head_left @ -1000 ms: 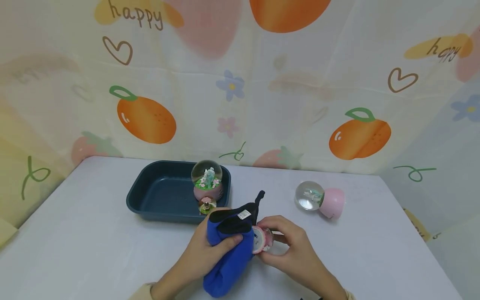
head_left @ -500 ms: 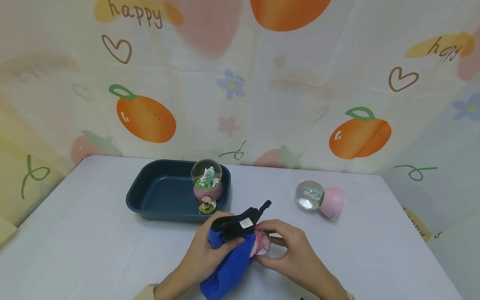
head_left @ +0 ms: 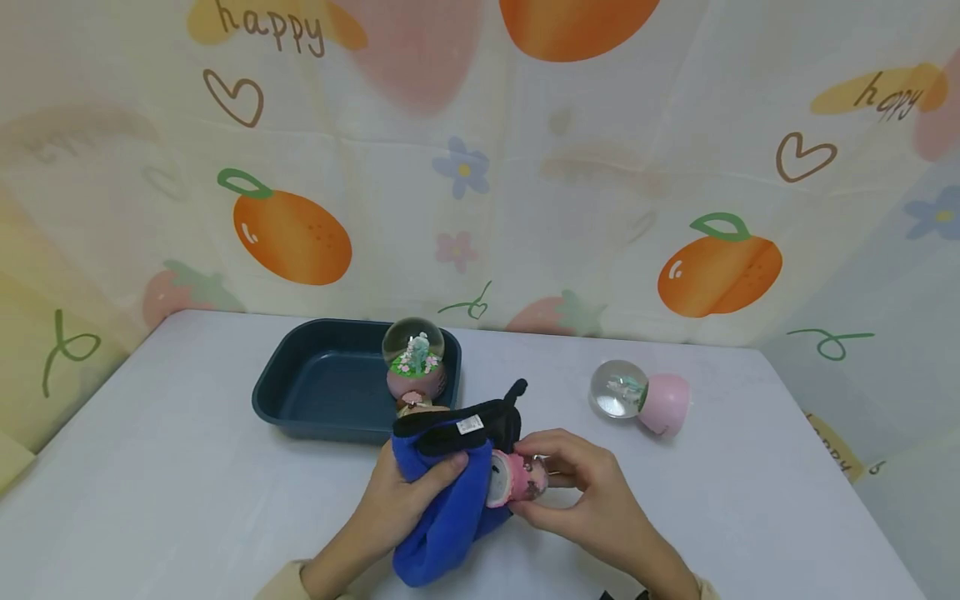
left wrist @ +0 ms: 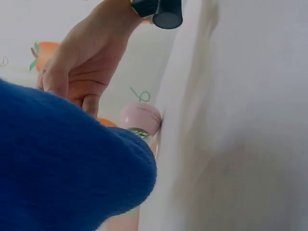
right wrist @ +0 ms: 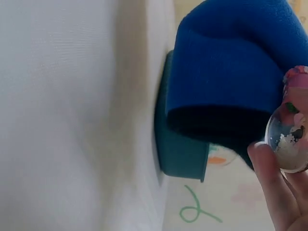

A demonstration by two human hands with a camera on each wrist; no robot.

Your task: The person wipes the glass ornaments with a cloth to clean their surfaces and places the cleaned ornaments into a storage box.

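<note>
1. The left hand [head_left: 408,500] has its fingers clamped on a blue plush cloth [head_left: 442,525], thumb lying on the upper face and the other fingers mostly hidden behind it.
2. The cloth is folded over, with black material at its upper edge, a white label [head_left: 470,425] there, and a black loop [head_left: 517,389] standing up at its far corner.
3. The right hand [head_left: 588,496] pinches a small pink snow globe [head_left: 517,479] between thumb and fingers. The globe is held tilted on its side above the table [head_left: 150,467], its pale round underside turned toward the cloth and its clear dome toward the right palm.
4. The small globe's base sits right at the cloth's edge; whether the two touch, I cannot tell for sure.
5. Beyond the left hand stands a dark teal tray [head_left: 315,417]. At its right end is a larger snow globe [head_left: 415,358], dome up, with a pale blue-green figure among flowers. A smaller ornament [head_left: 414,402] shows before its base, partly covered by the cloth.
6. To the right, well apart from the tray, another snow globe with a plain pink base [head_left: 666,406] lies on its side, dome pointing left.
7. Behind the table hangs a backdrop [head_left: 375,167] printed with oranges, hearts and "happy".
</note>
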